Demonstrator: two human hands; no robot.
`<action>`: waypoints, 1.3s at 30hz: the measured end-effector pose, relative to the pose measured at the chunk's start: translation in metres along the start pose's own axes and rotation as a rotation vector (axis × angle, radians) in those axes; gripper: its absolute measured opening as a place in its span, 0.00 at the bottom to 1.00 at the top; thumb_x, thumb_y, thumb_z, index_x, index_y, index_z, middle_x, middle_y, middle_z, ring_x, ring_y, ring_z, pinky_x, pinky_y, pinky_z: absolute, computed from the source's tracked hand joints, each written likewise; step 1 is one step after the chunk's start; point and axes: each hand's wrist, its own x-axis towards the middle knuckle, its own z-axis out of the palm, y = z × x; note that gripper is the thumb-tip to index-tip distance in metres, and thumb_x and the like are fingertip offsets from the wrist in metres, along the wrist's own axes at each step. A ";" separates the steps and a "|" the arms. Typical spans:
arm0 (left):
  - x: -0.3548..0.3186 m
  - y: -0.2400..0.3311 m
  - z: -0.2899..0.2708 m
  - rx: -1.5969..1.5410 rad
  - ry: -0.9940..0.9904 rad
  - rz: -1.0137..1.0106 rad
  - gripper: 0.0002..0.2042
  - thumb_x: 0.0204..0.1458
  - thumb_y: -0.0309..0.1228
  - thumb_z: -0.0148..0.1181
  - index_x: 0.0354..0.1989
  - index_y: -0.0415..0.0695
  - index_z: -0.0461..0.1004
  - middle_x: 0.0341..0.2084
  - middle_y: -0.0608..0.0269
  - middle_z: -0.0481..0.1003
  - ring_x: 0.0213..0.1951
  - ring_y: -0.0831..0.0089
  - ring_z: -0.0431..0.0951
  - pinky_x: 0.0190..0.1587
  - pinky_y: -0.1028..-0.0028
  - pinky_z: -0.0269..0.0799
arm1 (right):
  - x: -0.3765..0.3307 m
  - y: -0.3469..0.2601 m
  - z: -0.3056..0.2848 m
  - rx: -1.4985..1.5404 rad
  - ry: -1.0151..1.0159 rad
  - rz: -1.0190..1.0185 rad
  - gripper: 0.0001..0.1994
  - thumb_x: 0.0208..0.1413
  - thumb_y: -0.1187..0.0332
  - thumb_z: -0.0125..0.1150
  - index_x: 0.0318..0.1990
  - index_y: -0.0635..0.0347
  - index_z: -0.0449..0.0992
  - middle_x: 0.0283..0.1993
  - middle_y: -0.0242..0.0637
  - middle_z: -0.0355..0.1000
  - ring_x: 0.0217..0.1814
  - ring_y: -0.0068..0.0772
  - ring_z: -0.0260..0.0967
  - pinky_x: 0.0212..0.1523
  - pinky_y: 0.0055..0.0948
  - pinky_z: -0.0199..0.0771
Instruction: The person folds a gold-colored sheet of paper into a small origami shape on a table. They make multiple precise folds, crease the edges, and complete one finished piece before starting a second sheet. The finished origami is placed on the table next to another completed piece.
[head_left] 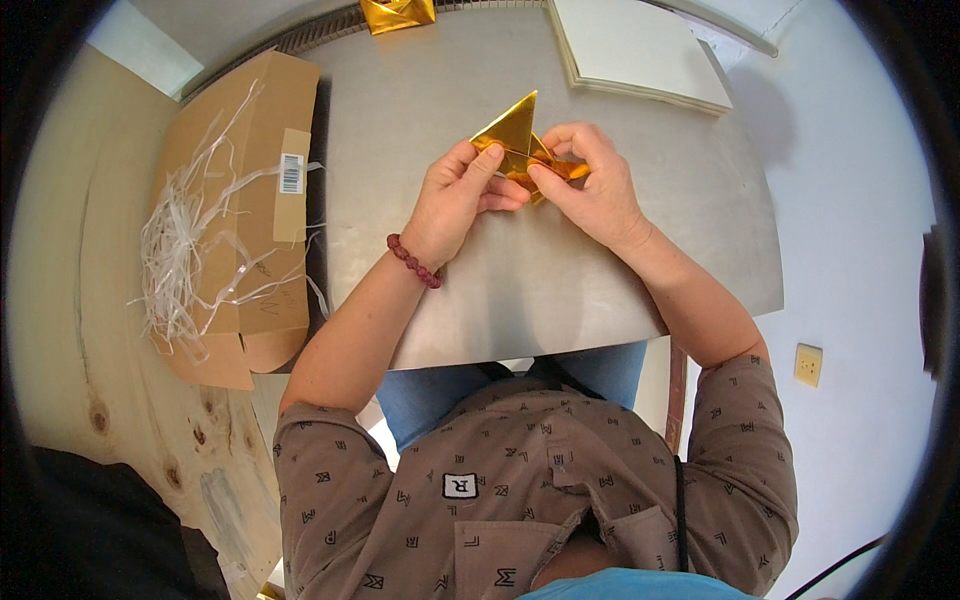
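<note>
Currently, left hand [455, 190] and right hand [597, 190] are clamping fingers on one gold paper [508, 125], upper centre; another gold piece [397, 14], top, one white stack [640, 50], upper right, and one box [275, 110], left, are edging the surface [500, 290], leaving room between.

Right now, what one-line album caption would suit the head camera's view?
Left hand and right hand hold a folded gold sheet over a grey table, a cardboard box at left.

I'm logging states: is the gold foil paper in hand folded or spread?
Folded: the gold foil paper, held by left hand and right hand, shows a pointed triangular flap.
</note>
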 end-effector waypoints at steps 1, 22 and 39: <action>0.000 0.000 0.000 0.015 0.012 0.002 0.13 0.73 0.36 0.53 0.51 0.37 0.72 0.42 0.54 0.81 0.36 0.72 0.87 0.40 0.76 0.87 | 0.000 -0.002 0.000 -0.054 0.006 -0.039 0.13 0.53 0.69 0.72 0.45 0.57 0.77 0.47 0.39 0.77 0.49 0.42 0.74 0.51 0.40 0.77; -0.002 0.004 -0.001 -0.098 0.039 0.024 0.11 0.73 0.38 0.51 0.49 0.45 0.75 0.38 0.62 0.81 0.32 0.74 0.83 0.33 0.75 0.81 | 0.005 0.004 0.001 -0.068 0.149 -0.220 0.10 0.53 0.76 0.66 0.27 0.56 0.68 0.37 0.34 0.79 0.44 0.40 0.73 0.55 0.40 0.68; -0.003 0.003 0.000 -0.107 0.005 0.040 0.11 0.72 0.39 0.55 0.47 0.45 0.77 0.35 0.69 0.80 0.31 0.80 0.77 0.34 0.77 0.72 | -0.004 0.000 0.001 0.255 -0.034 0.098 0.09 0.58 0.74 0.69 0.41 0.60 0.73 0.36 0.33 0.75 0.42 0.25 0.73 0.45 0.28 0.76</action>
